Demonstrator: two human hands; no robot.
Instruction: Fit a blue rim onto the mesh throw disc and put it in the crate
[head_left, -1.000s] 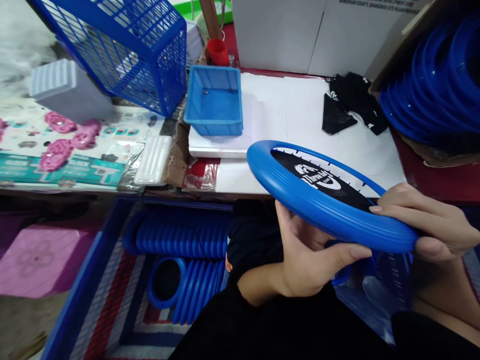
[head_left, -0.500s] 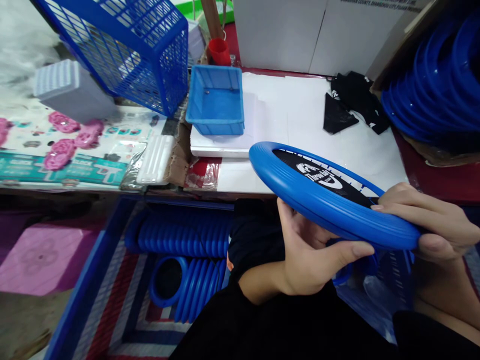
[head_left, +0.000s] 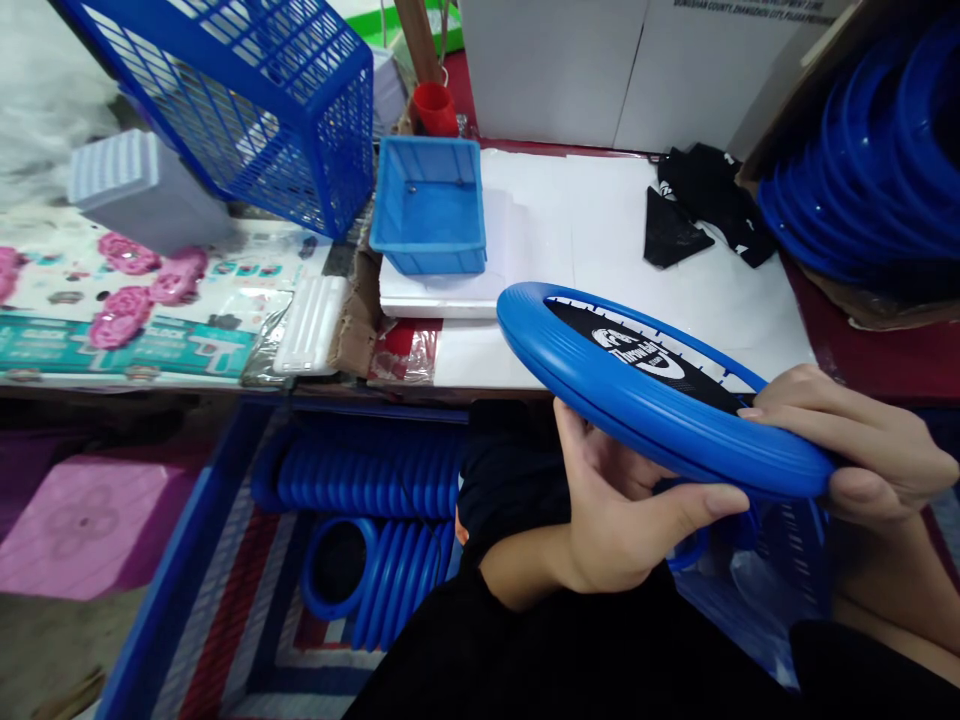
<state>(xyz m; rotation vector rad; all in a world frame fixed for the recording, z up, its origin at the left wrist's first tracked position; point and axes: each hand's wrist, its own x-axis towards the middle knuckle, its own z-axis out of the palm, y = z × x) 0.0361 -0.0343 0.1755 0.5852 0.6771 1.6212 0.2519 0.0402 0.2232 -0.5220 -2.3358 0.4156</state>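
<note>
Barely shifted since the earlier frame, the blue ring (head_left: 600, 375) sits clamped between left hand (head_left: 615, 520) and right hand (head_left: 877, 450) near the worktop (head_left: 885, 365), its black printed mesh (head_left: 581, 321) apparently part-fitted, a toothed gap remaining along the far rim.

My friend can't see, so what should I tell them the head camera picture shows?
The left hand and right hand hold a tilted blue ring with a black centre and white lettering. Beyond it, a small blue bin and black pieces are on a white-covered table; below the table's edge, more blue rings sit in rows.
</note>
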